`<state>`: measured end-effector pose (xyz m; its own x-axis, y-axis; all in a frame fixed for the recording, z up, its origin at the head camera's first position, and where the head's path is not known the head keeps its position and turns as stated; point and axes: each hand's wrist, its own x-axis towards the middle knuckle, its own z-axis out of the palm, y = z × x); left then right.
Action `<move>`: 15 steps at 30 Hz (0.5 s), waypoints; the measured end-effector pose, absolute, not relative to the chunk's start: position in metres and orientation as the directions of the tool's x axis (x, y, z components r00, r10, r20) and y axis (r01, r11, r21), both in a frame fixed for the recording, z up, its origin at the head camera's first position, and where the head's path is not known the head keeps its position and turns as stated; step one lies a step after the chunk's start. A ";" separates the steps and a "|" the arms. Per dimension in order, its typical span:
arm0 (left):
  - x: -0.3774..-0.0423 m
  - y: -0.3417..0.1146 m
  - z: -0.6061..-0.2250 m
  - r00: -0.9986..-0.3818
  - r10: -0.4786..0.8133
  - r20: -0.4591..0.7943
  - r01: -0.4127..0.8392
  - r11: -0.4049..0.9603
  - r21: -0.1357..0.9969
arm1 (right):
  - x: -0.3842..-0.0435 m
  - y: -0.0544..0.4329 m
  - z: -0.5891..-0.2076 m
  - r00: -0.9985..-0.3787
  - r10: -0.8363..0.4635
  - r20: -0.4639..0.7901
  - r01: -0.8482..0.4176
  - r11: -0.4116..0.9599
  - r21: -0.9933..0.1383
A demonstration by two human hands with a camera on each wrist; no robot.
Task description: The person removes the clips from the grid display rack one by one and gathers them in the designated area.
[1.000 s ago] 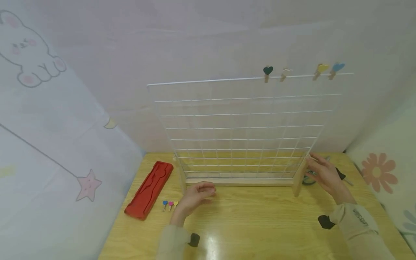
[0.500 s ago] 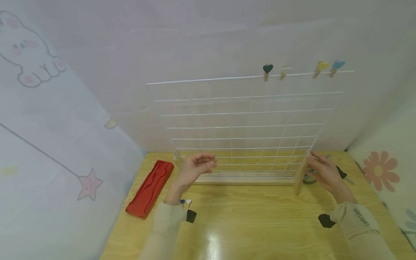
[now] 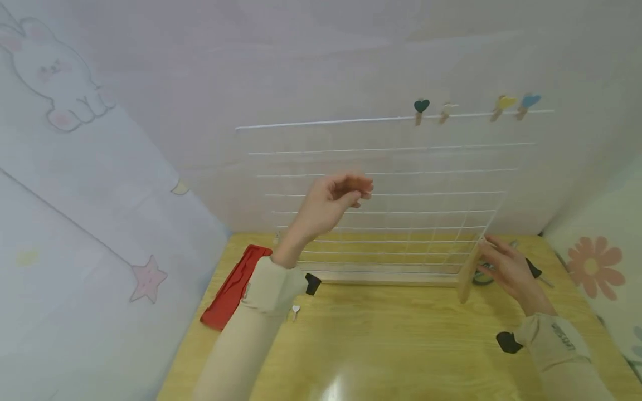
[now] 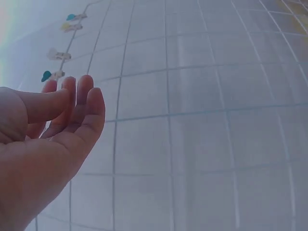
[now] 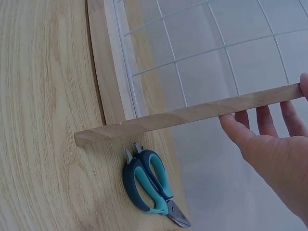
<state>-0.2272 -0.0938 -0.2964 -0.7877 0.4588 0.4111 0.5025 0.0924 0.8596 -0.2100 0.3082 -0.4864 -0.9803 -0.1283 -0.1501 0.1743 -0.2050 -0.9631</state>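
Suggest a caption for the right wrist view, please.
Right hand holding the wooden side post of a white wire grid; teal-handled scissors lie on the table.

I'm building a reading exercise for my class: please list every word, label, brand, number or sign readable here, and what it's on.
"Let's…", apparently, on the right sleeve; the rest is too blurred to read.
Left sleeve: a small mark, too small to read.
No text can be read on the wooden stand, heart clips or scissors.
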 end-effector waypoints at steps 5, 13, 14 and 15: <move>-0.232 -0.071 -0.263 -0.758 0.460 0.463 0.570 0.121 0.813 | -0.210 0.311 -0.486 -0.979 -0.138 -0.152 0.180 -0.214 -0.960; -0.238 -0.046 -0.224 -0.732 0.421 0.536 0.643 0.165 0.748 | -0.211 0.310 -0.483 -0.981 -0.139 -0.138 0.162 -0.186 -0.969; -0.239 -0.044 -0.220 -0.733 0.418 0.537 0.646 0.182 0.741 | -0.211 0.310 -0.483 -0.981 -0.139 -0.137 0.162 -0.185 -0.969; -0.239 -0.043 -0.217 -0.730 0.415 0.543 0.654 0.195 0.731 | -0.211 0.310 -0.483 -0.981 -0.138 -0.138 0.163 -0.186 -0.969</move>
